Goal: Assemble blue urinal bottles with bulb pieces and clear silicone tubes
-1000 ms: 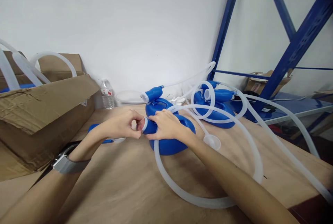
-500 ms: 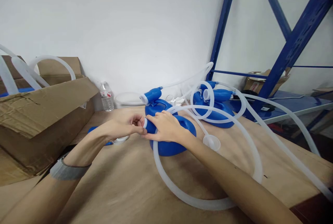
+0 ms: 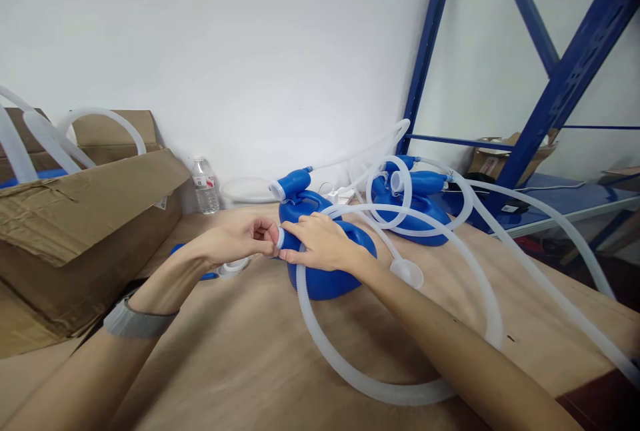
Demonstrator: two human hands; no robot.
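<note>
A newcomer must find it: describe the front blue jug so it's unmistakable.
From the blue metal rack, look left across the brown tabletop to the front blue jug. Unlike the jugs behind, it sits nearest the camera, under the right hand.

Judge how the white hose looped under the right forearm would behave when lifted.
The hose is probably flexible yet springy, since it holds wide, round arcs without visible kinks. Its surface looks ribbed near the right hand, so it may grip rather than slip.
</note>
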